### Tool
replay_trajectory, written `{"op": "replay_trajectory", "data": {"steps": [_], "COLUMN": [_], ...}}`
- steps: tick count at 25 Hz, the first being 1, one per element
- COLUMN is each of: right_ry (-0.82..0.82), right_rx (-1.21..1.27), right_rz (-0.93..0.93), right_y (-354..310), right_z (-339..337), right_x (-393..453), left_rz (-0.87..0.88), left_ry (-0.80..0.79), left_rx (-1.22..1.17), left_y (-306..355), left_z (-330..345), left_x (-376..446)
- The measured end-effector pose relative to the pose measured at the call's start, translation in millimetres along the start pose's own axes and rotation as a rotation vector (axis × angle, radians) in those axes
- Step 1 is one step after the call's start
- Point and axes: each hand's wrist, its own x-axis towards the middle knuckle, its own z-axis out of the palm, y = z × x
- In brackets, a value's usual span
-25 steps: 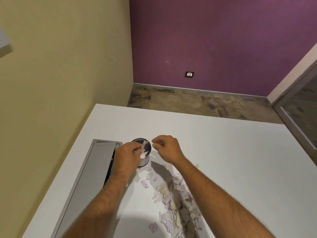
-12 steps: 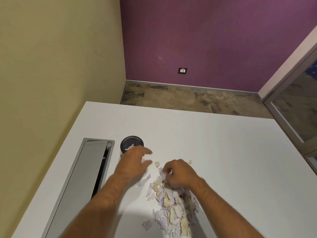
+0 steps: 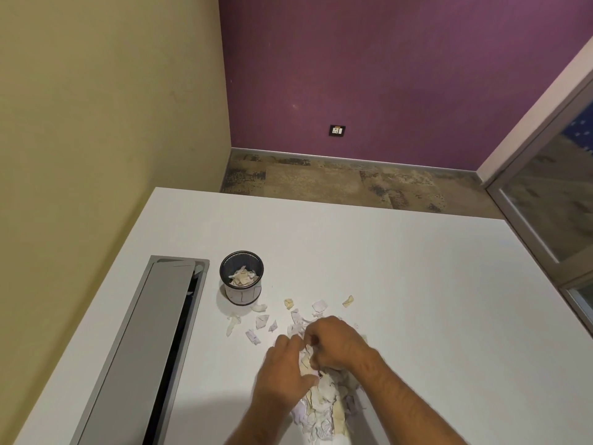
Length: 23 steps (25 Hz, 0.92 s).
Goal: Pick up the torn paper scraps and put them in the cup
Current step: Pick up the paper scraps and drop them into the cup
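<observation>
A small dark mesh cup (image 3: 241,277) stands on the white table (image 3: 401,284) and holds several pale scraps. A pile of torn white, lilac and cream paper scraps (image 3: 324,403) lies in front of me, with loose bits (image 3: 261,321) scattered toward the cup. My left hand (image 3: 284,374) and my right hand (image 3: 335,343) are both down on the top of the pile, close together. My right hand's fingers are curled around scraps. My left hand's fingers press against the pile beside it; whether they hold any scrap is hidden.
A long grey cable hatch (image 3: 154,342), its lid partly raised, runs along the table's left side next to the cup. A yellow wall is close on the left. The table's far edge drops to a patterned floor (image 3: 337,181).
Both hands have left the cup and come back down to the pile. The left hand has moved right to join the right hand. The cup is now uncovered.
</observation>
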Motion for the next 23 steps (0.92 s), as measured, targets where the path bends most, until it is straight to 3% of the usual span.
{"op": "replay_trajectory", "data": {"steps": [7,15,20,23], "right_ry": [0.075,0.169,0.333,0.435], "right_rx": [0.219,0.468,0.66,0.65], "right_rz": [0.017,-0.025,-0.127,-0.186], "right_y": [5,1,-36,-72], "right_z": [-5,-42,-76,-89], "right_x": [-1,-6,13,38], "left_rz": [-0.099,-0.212,-0.203,-0.192], "left_ry": [0.201,0.289,0.331,0.371], "left_rx": [-0.194,-0.302,-0.323,-0.344], "left_y": [-6,-20,-26,-25], "left_z": [-4,-30,-44,-55], "left_x": [1,2,-6,-9]}}
